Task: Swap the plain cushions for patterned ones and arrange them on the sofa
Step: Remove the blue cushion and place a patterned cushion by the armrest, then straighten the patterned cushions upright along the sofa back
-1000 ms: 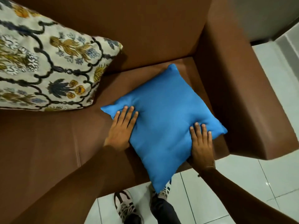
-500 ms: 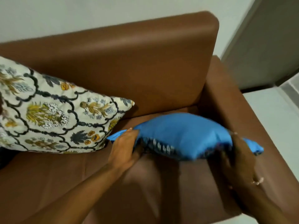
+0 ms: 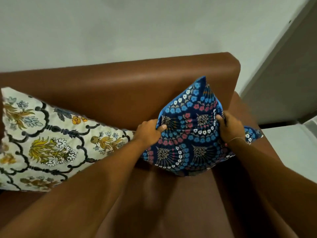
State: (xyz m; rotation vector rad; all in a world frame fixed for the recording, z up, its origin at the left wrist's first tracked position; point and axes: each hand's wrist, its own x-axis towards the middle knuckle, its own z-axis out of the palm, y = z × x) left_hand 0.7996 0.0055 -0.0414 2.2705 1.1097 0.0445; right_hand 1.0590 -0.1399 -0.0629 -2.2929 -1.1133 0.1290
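A blue cushion (image 3: 190,134) with a dark floral pattern on the side facing me stands tilted against the backrest of the brown sofa (image 3: 137,86), near its right end. My left hand (image 3: 148,133) grips its left edge and my right hand (image 3: 229,127) grips its right edge. Plain blue fabric shows along its top and left rim. A cream cushion (image 3: 48,141) with yellow flowers and black scrollwork leans against the backrest at the left, close to my left hand.
The sofa's right armrest (image 3: 274,152) lies just beyond the blue cushion. A pale wall (image 3: 137,31) rises behind the backrest, and white floor tiles (image 3: 291,140) show at the far right. The brown seat (image 3: 171,203) stretches below my arms.
The blue cushion lay flat on the seat, plain side up; both hands lifted it, turned it over and stood it up against the backrest, patterned side toward me. My view rose.
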